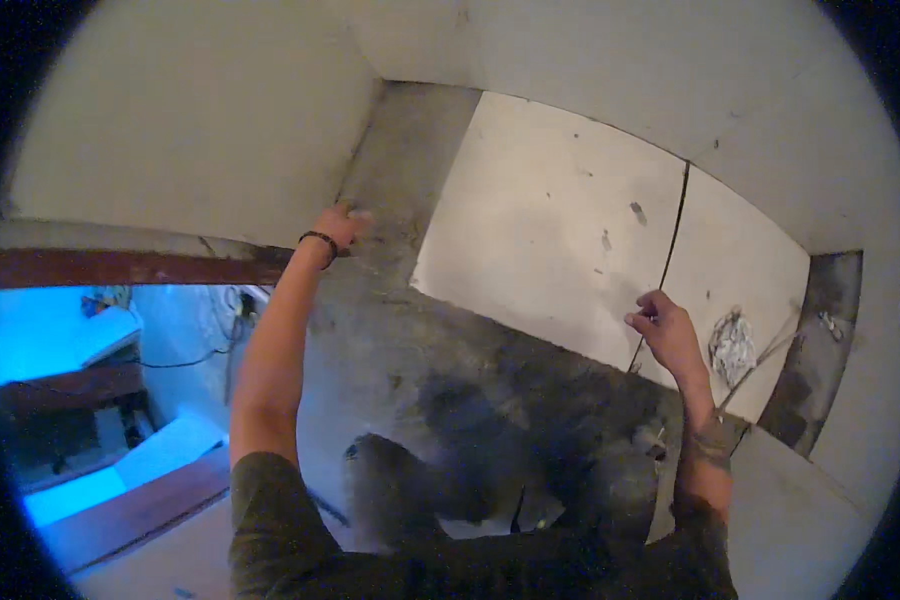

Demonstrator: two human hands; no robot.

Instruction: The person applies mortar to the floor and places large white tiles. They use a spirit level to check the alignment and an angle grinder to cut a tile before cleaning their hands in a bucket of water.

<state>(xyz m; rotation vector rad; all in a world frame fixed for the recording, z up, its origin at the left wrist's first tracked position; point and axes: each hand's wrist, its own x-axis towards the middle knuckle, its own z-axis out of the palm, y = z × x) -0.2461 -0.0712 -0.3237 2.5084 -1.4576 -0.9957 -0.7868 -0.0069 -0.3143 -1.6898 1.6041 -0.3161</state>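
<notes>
My left hand (344, 229), with a dark bracelet on its wrist, reaches over the strip of bare grey cement (400, 150) beside the left wall. Its fingers look apart, though a little blurred, and nothing shows in them. Over the large white tile (560, 220), close to the dark joint (677, 225) with the smaller white tile (745, 240), is my right hand (668, 330). Its fingers are curled together; anything between them is too small to make out. A crumpled whitish wad (732, 345) lies on the smaller tile, just right of that hand, with thin sticks or wires (770, 350) next to it.
Walls bound the floor at left, far side and right. Dark, damp-looking cement (490, 390) lies in front of my knees. A second bare strip (820, 350) runs along the right wall. At left, past a reddish-brown beam (120, 268), a blue-lit opening shows boards and a cable (185, 362).
</notes>
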